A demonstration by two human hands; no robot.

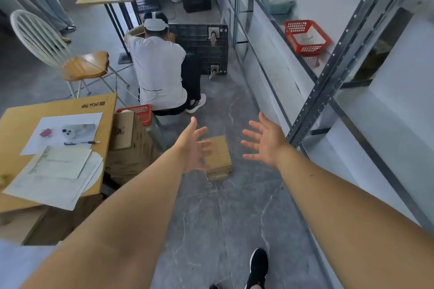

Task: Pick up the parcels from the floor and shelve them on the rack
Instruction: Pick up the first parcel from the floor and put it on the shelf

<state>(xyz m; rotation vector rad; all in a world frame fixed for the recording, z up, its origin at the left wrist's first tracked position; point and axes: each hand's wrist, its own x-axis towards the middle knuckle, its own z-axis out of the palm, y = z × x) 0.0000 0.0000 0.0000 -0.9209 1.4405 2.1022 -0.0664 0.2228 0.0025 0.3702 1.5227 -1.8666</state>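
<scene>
A small brown cardboard parcel (219, 158) sits on the grey floor ahead of me, seemingly stacked on a second flat box. My left hand (193, 148) hovers above its left side, fingers spread, partly covering it. My right hand (264, 141) is held out to the right of the parcel, palm open, apart from it. Neither hand touches the parcel. The metal rack (328, 73) with white shelves runs along the right.
A person in white crouches ahead (159, 70) by an upturned black cart (199, 47). Stacked cardboard boxes (129, 145) and a paper-covered table (47, 138) stand at left. Red basket (305, 36) and teal basket (277, 1) sit on the rack. A chair (77, 65) stands at left.
</scene>
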